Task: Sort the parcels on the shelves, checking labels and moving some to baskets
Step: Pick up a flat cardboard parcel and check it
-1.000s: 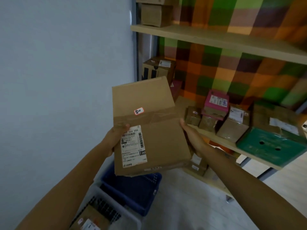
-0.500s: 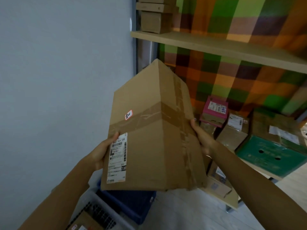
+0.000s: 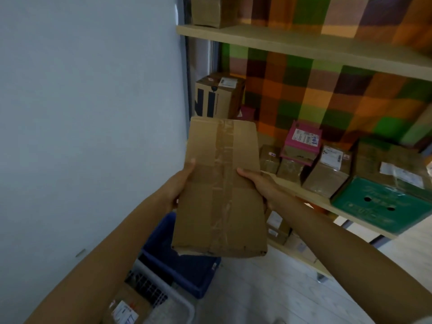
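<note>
A brown cardboard parcel (image 3: 219, 190) with a clear tape strip down its middle is held in front of me, its plain taped face toward the camera. My left hand (image 3: 178, 185) grips its left edge, thumb on the front. My right hand (image 3: 259, 183) grips its right edge, thumb also on the front. The shipping label is out of sight. Below the parcel stand a blue basket (image 3: 184, 265) and a white basket (image 3: 173, 307) that holds a labelled box (image 3: 127, 309).
The middle shelf (image 3: 311, 202) carries a pink box (image 3: 301, 142), several small brown boxes and a green box (image 3: 383, 204). A printed carton (image 3: 217, 97) stands at its far left. More parcels sit on the lower and upper shelves. A pale wall is on the left.
The parcel has been turned in my hands: the labelled face that showed before has rotated away, and the taped plain face now points at me. Both hands kept their hold.
</note>
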A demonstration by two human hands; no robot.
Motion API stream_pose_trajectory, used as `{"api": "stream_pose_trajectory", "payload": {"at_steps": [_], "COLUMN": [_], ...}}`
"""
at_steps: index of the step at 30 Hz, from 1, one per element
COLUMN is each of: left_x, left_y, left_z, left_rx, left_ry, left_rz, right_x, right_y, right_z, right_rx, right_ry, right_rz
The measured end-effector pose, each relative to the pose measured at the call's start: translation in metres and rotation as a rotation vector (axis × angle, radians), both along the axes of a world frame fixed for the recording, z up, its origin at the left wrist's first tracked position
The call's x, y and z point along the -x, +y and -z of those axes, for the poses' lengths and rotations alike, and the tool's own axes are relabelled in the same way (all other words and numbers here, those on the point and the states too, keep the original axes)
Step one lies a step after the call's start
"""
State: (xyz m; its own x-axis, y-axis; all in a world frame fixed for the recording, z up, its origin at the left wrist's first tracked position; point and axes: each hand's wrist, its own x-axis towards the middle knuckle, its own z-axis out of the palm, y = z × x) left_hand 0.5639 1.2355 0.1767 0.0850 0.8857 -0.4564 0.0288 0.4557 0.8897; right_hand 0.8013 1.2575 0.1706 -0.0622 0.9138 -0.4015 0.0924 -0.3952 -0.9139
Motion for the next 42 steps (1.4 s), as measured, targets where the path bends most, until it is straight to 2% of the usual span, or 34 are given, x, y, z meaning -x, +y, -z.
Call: {"api": "stream_pose_trajectory", "payload": {"at_steps": [8,12,15,19,23,25,29,32,36,37,39,42], "left_x": [0.0,0.005,0.019,0.043,0.066,0.074,0.082,0.085,0.09,0.091,0.089,0.076], "left_y": [-0.01,-0.02,-0.025,-0.033,-0.044,-0.05,-0.056,-0.053,-0.034,-0.032,-0.029,-0.03], "left_z": [0.022,0.02,0.017,0.006,0.006,0.007,0.01,0.011,0.024,0.024,0.023,0.022], "left_rx": [-0.053,-0.142,-0.138,-0.119,-0.134,-0.131,-0.12,-0.132,-0.2,-0.22,-0.266,-0.176], "left_ry": [0.08,0.033,-0.021,-0.107,-0.159,-0.204,-0.246,-0.164,0.236,0.287,0.249,0.048], "left_rz": [-0.071,-0.109,-0.174,-0.183,-0.139,-0.122,-0.103,-0.135,-0.384,-0.413,-0.363,-0.176], "right_x": [0.012,0.017,0.006,-0.013,-0.016,-0.014,-0.008,-0.001,0.01,0.012,0.017,0.03], "right_y": [-0.008,-0.013,-0.013,-0.006,-0.011,-0.016,-0.021,-0.017,-0.015,-0.015,-0.015,-0.017], "right_z": [0.005,-0.007,-0.016,-0.011,-0.003,0.0,-0.001,-0.002,0.005,0.007,0.011,0.016], "right_rx": [-0.015,-0.099,-0.137,-0.092,-0.035,-0.014,0.093,0.094,0.034,0.01,-0.044,-0.063], "right_ry": [-0.046,-0.121,-0.147,-0.111,-0.141,-0.077,0.223,0.214,0.164,0.146,0.093,0.03], "right_rz": [0.012,-0.033,-0.092,0.028,-0.006,-0.086,-0.099,-0.057,-0.025,0.001,0.056,0.086]}}
